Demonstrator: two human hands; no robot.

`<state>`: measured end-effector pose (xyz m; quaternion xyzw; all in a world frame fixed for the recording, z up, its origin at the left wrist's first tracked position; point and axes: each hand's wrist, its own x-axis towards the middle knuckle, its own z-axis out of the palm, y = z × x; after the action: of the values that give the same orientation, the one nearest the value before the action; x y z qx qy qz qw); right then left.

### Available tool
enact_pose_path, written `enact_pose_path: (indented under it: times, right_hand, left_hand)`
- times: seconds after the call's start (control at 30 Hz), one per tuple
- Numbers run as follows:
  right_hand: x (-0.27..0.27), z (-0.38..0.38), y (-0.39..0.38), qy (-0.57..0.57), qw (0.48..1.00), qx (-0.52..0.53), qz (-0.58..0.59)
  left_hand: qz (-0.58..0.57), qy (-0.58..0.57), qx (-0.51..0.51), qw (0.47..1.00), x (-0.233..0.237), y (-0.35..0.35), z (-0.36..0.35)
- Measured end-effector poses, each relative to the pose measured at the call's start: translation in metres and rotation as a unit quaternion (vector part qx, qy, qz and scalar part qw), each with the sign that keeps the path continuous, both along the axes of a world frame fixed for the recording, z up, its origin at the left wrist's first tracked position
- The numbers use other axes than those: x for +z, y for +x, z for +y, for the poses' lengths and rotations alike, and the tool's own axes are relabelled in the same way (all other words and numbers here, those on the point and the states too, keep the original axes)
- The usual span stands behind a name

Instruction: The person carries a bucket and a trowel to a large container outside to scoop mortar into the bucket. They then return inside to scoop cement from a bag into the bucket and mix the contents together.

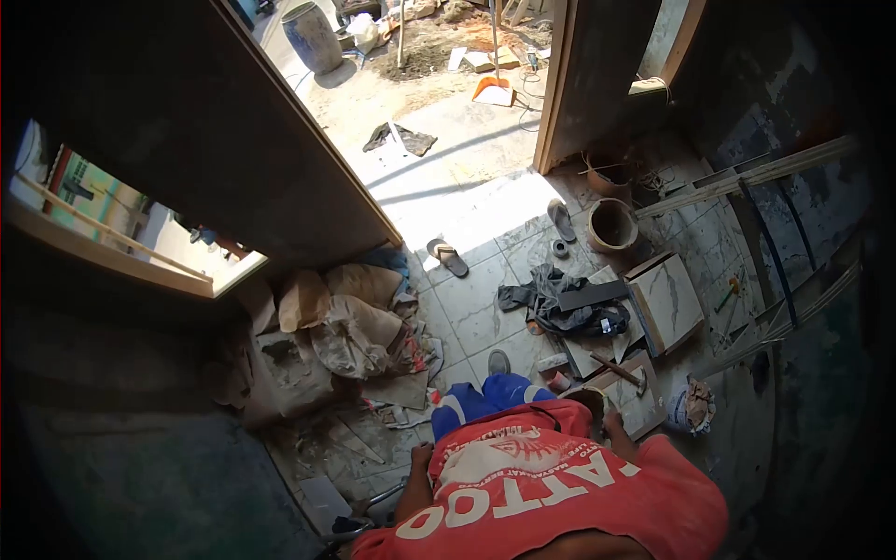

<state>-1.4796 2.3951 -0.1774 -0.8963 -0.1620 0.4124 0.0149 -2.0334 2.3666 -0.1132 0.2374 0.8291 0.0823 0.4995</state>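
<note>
At my left thigh, below the blue shorts (474, 401), my left hand (422, 456) is curled closed in shadow. Whether anything is in it cannot be seen. A metal tube frame (386, 495) stands beside that forearm. On the other side my right hand (612, 422) is closed beside a round container (585, 399), with a small green bit at its fingers; what it holds is not clear. Just ahead of it, a hammer (623, 373) with a wooden handle lies across a tile. A white bucket (693, 407) stands to the right of this hand.
Dusty sacks (350, 327) are heaped at the left. Dark cloth (560, 299), a tiled box (666, 303) and a clay pot (612, 225) stand right of centre. Two sandals (447, 257) lie near the sunlit doorway. Outside are a blue barrel (312, 39) and an orange dustpan (494, 91).
</note>
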Motion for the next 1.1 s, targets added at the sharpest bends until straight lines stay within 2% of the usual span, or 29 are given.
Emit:
enact_pose_path:
  times: [0.03, 0.07, 0.1, 0.13, 0.2, 0.23, 0.27, 0.33, 0.37, 0.4, 0.43, 0.47, 0.53, 0.6, 0.67, 0.73, 0.77, 0.83, 0.9, 0.97, 1.07, 1.1]
  right_hand:
    - [-0.007, 0.025, 0.0, 0.012, 1.0, -0.008, -0.008]
    - [-0.023, 0.049, 0.006, 0.028, 0.999, -0.015, -0.017]
    - [-0.088, 0.062, 0.034, 0.072, 0.997, -0.014, -0.028]
    - [-0.086, 0.092, 0.037, 0.075, 0.997, -0.007, -0.033]
    - [-0.072, 0.152, 0.024, 0.139, 0.988, -0.002, -0.063]
    - [-0.044, 0.189, 0.013, 0.109, 0.983, 0.075, -0.128]
    - [-0.044, 0.223, 0.016, 0.114, 0.982, 0.081, -0.129]
    - [-0.051, 0.275, 0.022, 0.176, 0.979, -0.026, -0.1]
    - [-0.038, 0.305, 0.016, 0.225, 0.972, -0.033, -0.066]
    - [-0.004, 0.341, -0.001, 0.181, 0.98, -0.049, -0.059]
    - [0.055, 0.384, -0.031, 0.136, 0.987, -0.064, -0.05]
    - [0.086, 0.416, -0.046, 0.222, 0.969, -0.106, -0.033]
    - [0.096, 0.482, -0.042, 0.271, 0.951, -0.151, -0.009]
    - [0.136, 0.553, -0.051, 0.293, 0.946, -0.137, -0.002]
    - [0.195, 0.62, -0.076, 0.311, 0.939, -0.147, 0.019]
    - [0.222, 0.676, -0.084, 0.34, 0.925, -0.152, 0.07]
    - [0.243, 0.703, -0.095, 0.336, 0.927, -0.152, 0.063]
    - [0.273, 0.749, -0.112, 0.367, 0.915, -0.141, 0.091]
    - [0.28, 0.795, -0.117, 0.379, 0.907, -0.144, 0.116]
    - [0.287, 0.84, -0.125, 0.388, 0.886, -0.151, 0.202]
    - [0.294, 0.918, -0.137, 0.4, 0.862, -0.167, 0.262]
    - [0.292, 0.942, -0.136, 0.396, 0.863, -0.157, 0.272]
  left_hand:
    - [0.017, -0.001, -0.066, 0.998, -0.001, 0.003, 0.023]
    - [0.013, 0.0, -0.061, 0.998, 0.007, 0.005, 0.054]
    - [-0.021, 0.016, 0.036, 0.999, 0.024, 0.007, 0.093]
    - [-0.056, 0.032, 0.133, 0.989, 0.031, 0.006, 0.126]
    - [-0.06, 0.079, 0.117, 0.988, 0.02, -0.006, 0.179]
    - [-0.056, 0.127, 0.097, 0.986, 0.011, -0.012, 0.211]
    - [-0.058, 0.132, 0.104, 0.984, -0.001, -0.019, 0.239]
    - [-0.071, 0.199, 0.058, 0.976, -0.024, -0.034, 0.291]
    - [-0.057, 0.193, 0.059, 0.978, -0.006, -0.033, 0.323]
    - [-0.064, 0.184, 0.056, 0.979, -0.014, -0.04, 0.353]
    - [-0.104, 0.145, 0.084, 0.98, -0.032, -0.051, 0.374]
    - [-0.143, 0.104, 0.112, 0.978, -0.041, -0.06, 0.392]
    - [-0.119, -0.008, 0.142, 0.983, -0.033, -0.07, 0.445]
    - [-0.112, 0.013, 0.142, 0.983, 0.032, -0.066, 0.516]
    - [0.011, 0.173, -0.018, 0.985, -0.088, -0.112, 0.549]
    - [-0.078, 0.189, 0.025, 0.979, -0.043, -0.114, 0.621]
    - [-0.091, 0.189, 0.013, 0.978, -0.023, -0.114, 0.66]
    - [-0.11, 0.16, -0.019, 0.981, 0.019, -0.116, 0.722]
    - [-0.125, 0.13, -0.049, 0.982, 0.024, -0.111, 0.769]
    - [-0.129, 0.14, -0.003, 0.982, 0.015, -0.115, 0.811]
    - [-0.104, 0.112, 0.04, 0.987, 0.041, -0.095, 0.853]
    - [-0.089, 0.101, 0.058, 0.989, 0.031, -0.094, 0.857]
